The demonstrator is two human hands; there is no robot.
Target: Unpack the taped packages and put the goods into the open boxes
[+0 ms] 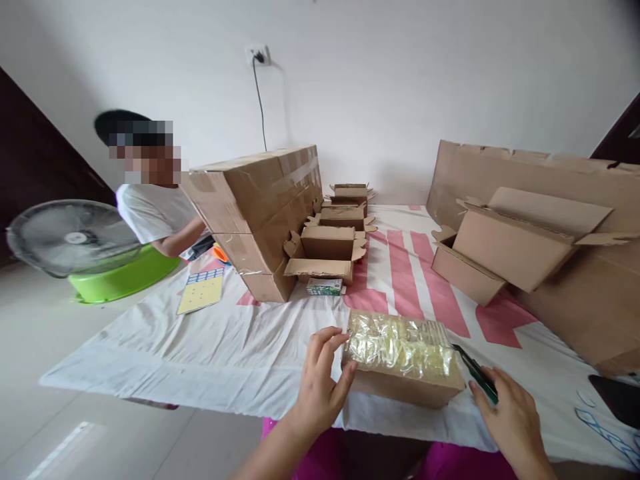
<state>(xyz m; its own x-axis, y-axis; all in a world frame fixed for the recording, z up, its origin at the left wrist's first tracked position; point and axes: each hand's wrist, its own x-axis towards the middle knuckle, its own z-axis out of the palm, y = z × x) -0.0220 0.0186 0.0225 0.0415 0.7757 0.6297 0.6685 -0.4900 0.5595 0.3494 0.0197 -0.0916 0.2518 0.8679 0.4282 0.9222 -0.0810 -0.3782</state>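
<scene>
A small cardboard box [407,383] with its top covered in shiny clear tape lies on the white and pink sheet [240,347] right in front of me. My left hand [320,387] rests against the box's left end, fingers curled on its taped corner. My right hand [510,417] sits just right of the box and grips a dark green cutter [475,370] that points up along the box's right edge.
Another person in a white shirt [155,213] sits at the far left behind a large taped carton [260,213]. Several small open boxes [325,257] stand behind, bigger open cartons [505,247] at right. A fan [70,237], a green basin [125,277] and a yellow sheet [203,293] lie left.
</scene>
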